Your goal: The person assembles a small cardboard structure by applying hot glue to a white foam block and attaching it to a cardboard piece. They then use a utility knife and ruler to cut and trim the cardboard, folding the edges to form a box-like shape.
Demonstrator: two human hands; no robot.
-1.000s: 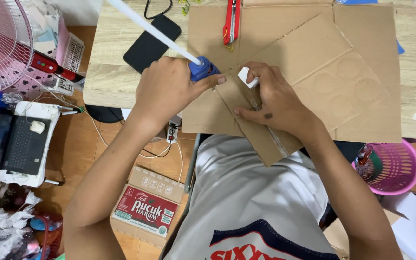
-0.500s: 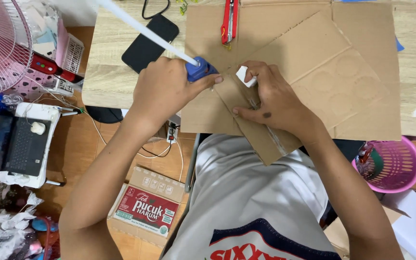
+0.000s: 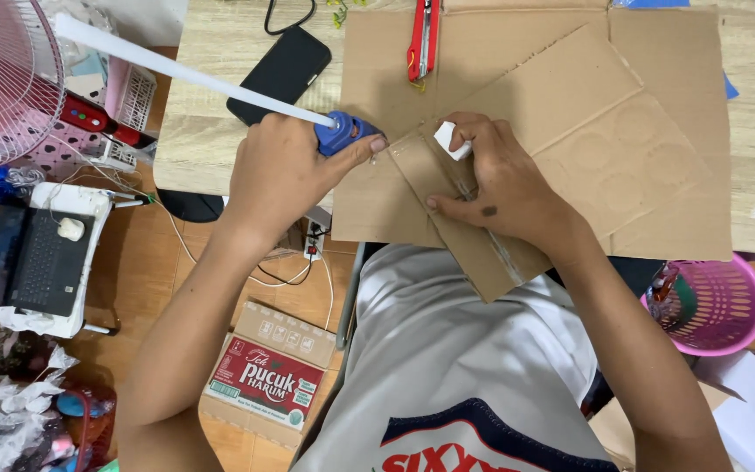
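My left hand (image 3: 286, 170) grips a blue glue gun (image 3: 344, 133) with a long white glue stick (image 3: 185, 72) running out of its back toward the upper left. The gun's nozzle points at the edge of a tilted cardboard piece (image 3: 561, 149). My right hand (image 3: 495, 179) presses down on that piece and pinches a small white object (image 3: 449, 140) between thumb and fingers. The piece lies on a larger cardboard sheet (image 3: 517, 52) spread over the wooden table (image 3: 211, 144).
A red utility knife (image 3: 422, 35) lies at the top of the cardboard and a black phone (image 3: 280, 72) to its left. A fan (image 3: 2, 79), a laptop (image 3: 41, 262), a carton (image 3: 268, 376) and a pink basket (image 3: 714, 306) surround the table.
The glue gun has shifted slightly right, closer to the cardboard piece's edge. My right hand stays pressed on the cardboard.
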